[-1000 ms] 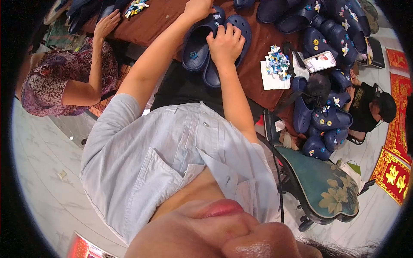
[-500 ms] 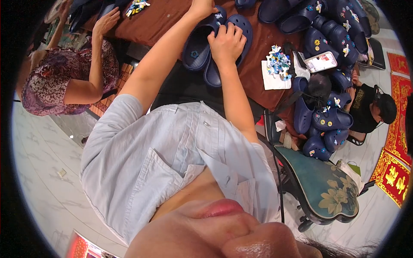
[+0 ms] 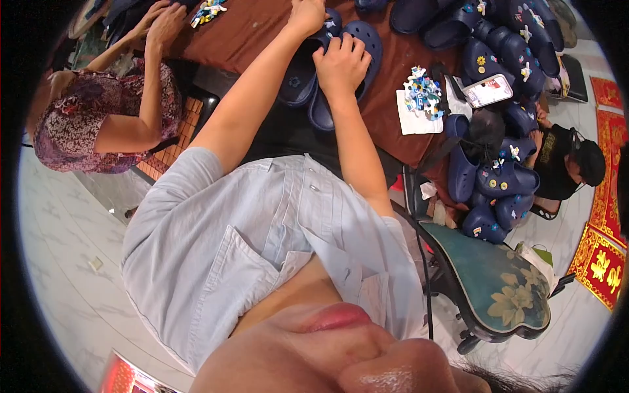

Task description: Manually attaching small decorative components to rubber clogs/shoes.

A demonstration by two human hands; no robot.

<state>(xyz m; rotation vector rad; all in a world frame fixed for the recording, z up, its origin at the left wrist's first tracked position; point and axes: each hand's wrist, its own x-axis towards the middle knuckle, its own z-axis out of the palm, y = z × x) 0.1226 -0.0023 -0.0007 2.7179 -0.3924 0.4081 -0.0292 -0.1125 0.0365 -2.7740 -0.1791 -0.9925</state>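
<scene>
Two navy clogs lie side by side on the brown cloth in front of me: a left clog [image 3: 296,85] with a blue flower charm inside it, and a right clog [image 3: 371,44] with holes in its upper. At the toe of the left clog is my left hand [image 3: 306,18], its fingers bent together against the upper; what they pinch, if anything, is hidden. My right hand [image 3: 342,65] rests across the right clog, fingers curled over its upper and holding it. A heap of small colourful charms [image 3: 423,92] sits on a white sheet [image 3: 410,123] to the right.
Decorated navy clogs [image 3: 504,180] are piled at the right, near a phone [image 3: 488,91]. Another charm heap [image 3: 208,12] lies at the far left. A co-worker [image 3: 105,118] sits left, another person [image 3: 567,160] right. A green chair [image 3: 488,281] stands close by.
My left hand has shifted slightly left and my right hand slightly left on the clog. The left co-worker's two hands have come together over dark material.
</scene>
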